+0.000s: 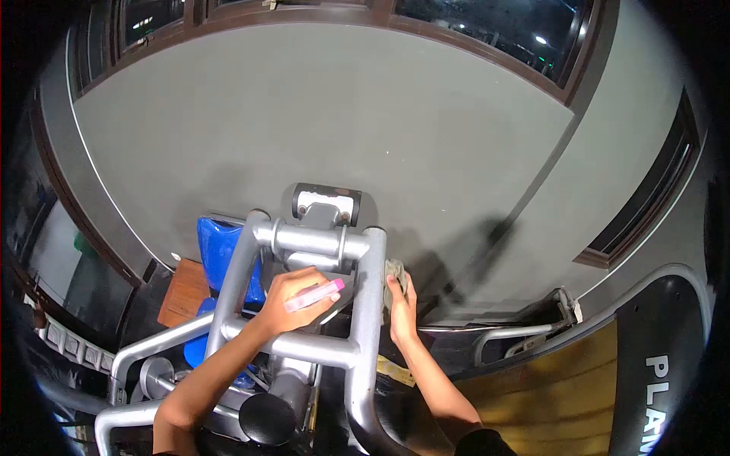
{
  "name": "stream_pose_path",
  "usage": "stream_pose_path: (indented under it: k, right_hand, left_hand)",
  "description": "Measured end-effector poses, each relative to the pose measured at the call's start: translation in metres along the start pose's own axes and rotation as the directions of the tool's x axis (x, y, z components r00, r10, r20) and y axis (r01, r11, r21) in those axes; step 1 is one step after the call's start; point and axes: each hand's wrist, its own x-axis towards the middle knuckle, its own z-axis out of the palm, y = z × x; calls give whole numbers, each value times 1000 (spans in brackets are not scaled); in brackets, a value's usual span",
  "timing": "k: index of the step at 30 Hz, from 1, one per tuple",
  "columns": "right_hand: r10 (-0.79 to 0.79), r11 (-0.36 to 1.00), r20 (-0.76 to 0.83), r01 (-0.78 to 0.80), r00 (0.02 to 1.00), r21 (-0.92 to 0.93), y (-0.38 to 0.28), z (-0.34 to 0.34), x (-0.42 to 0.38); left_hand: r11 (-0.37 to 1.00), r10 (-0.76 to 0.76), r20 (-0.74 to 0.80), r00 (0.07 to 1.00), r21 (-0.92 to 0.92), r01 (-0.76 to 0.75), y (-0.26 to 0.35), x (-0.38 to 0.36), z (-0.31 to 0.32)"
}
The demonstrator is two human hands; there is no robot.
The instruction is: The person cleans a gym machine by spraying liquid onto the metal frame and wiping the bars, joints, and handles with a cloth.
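My left hand (293, 299) is closed around a small translucent bottle with a pink top (314, 296), held over the frame's crossbars. A greyish cloth (394, 275) is in my right hand (402, 304), beside the right upright of the silver tubular gym machine frame (368, 292). The cloth appears pressed to the outer side of that tube. Part of the cloth is hidden behind my fingers and the tube. Between the uprights runs an upper crossbar (312, 240), with a lower crossbar (319, 349) below my left hand.
A blue seat pad (219, 247) and a brown wooden block (182, 292) stand left of the frame. Behind is a grey wall (342, 114) with dark windows above. At lower right, a curved black and gold panel (563, 387) carries white letters. A round black end cap (266, 418) sits low.
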Motion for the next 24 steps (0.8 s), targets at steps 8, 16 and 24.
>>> stream_pose_path:
  k: [8, 16, 24]
  right_hand:
    - [-74, 949, 166, 121, 983, -291, -10, -29, -68]
    - [-436, 549, 297, 513, 849, -660, -56, 4, -16]
    - [-3, 148, 845, 836, 535, -529, -120, 16, -45]
  left_hand:
    - [996, -56, 1, 998, -73, 56, -8, 0, 0]
    - [991, -78, -72, 994, -115, 69, -18, 0, -1]
    - [988, -116, -48, 992, -107, 111, -23, 0, 1]
